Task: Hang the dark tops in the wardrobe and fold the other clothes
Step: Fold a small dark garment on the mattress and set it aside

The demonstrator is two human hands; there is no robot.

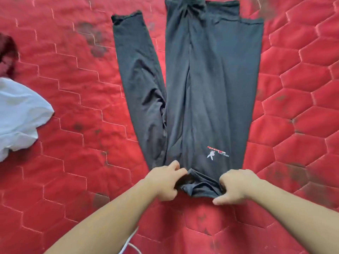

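A dark grey long-sleeved top (207, 85) lies flat on the red quilted bed (73, 88), hem away from me, with a small red and white logo near the neck. One sleeve (139, 79) stretches out to the left; the right side is folded over the body. My left hand (166, 182) grips the bunched neck end on its left. My right hand (234, 186) grips the same bunched edge on its right.
A white garment (20, 114) lies crumpled at the left edge of the bed. Above it a dark red cloth (7, 52) shows at the frame edge. A thin white cable (128, 242) runs by my left forearm at the bottom.
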